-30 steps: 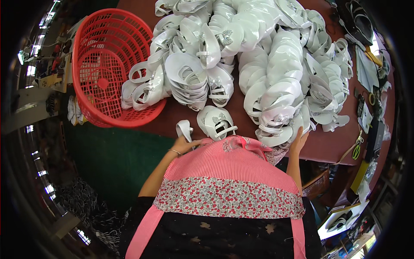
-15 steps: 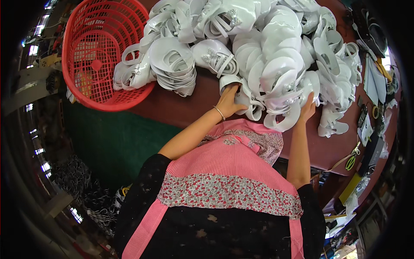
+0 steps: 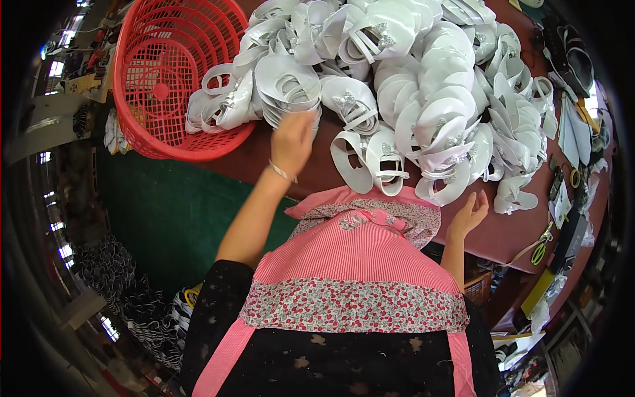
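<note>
1. The counter (image 3: 503,231) stretches beyond both hands, carrying a heap of white shoes (image 3: 450,73).
2. The red basket (image 3: 192,154) stands to the left of the left hand.
3. The stack of white shoe parts (image 3: 281,73) sits right at the left hand's fingers — the left hand has just swung over to it, so the handling seems to have shifted here.
4. The front shoe parts (image 3: 380,144), released a moment ago, now lie right of the left hand and beyond the right one.
5. Left hand (image 3: 291,145): arm stretched forward, back turned up; its fingers are hidden, so I cannot tell whether they grip.
6. Right hand (image 3: 468,213): withdrawn from the shoes, fingers loosely apart, holding nothing visible.
</note>
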### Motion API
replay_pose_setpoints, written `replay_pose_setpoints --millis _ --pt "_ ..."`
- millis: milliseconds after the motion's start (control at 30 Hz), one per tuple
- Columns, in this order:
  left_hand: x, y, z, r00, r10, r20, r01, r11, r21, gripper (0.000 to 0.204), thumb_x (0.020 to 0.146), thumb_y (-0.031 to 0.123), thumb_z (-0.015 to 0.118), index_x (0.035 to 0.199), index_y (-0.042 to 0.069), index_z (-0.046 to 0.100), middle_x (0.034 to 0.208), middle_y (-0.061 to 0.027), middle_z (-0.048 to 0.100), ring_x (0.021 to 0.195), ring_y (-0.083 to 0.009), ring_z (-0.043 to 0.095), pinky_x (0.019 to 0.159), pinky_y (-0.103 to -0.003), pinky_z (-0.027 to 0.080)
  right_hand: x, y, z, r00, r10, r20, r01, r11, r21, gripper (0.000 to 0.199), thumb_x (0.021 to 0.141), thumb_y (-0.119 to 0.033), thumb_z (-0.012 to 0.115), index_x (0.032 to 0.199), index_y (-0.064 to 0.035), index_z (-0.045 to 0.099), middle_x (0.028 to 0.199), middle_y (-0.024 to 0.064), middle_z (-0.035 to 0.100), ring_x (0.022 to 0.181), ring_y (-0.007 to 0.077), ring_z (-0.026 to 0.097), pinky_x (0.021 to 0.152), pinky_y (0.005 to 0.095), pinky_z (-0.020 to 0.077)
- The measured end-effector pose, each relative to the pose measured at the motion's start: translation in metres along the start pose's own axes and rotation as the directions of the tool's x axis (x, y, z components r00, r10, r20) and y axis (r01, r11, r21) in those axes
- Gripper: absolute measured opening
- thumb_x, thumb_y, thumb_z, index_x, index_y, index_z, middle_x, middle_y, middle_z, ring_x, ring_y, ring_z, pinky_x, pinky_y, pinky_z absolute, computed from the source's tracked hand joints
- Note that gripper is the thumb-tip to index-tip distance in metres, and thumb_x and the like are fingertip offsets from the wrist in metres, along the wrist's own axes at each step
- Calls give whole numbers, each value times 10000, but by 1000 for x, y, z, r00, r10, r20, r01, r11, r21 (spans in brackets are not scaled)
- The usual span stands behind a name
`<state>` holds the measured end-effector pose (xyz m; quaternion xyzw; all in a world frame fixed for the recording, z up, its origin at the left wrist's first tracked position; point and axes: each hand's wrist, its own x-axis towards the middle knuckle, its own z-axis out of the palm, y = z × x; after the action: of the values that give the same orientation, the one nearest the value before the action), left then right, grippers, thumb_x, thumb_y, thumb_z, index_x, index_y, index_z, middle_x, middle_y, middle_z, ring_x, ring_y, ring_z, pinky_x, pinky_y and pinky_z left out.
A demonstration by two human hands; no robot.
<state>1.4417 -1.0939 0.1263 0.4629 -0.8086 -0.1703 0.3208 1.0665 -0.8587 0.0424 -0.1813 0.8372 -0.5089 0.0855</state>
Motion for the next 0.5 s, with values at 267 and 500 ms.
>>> replay_pose_setpoints --millis 267,500 --pt "114 -129 4 869 -216 444 -58 848 526 135 734 209 747 808 97 749 836 -144 709 826 -345 679 743 -424 540 -87 -161 94 795 -546 264 519 838 170 279 847 92 592 1095 -33 628 1063 101 615 896 194 598 739 289 480" --pt "133 -123 8 773 -222 595 -153 844 514 165 683 266 769 787 138 773 778 -126 717 758 -295 700 711 -393 549 -157 -193 234 502 -607 615 490 786 376 481 786 -66 714 1250 -70 586 1273 165 523 1025 344 581 882 408 501"
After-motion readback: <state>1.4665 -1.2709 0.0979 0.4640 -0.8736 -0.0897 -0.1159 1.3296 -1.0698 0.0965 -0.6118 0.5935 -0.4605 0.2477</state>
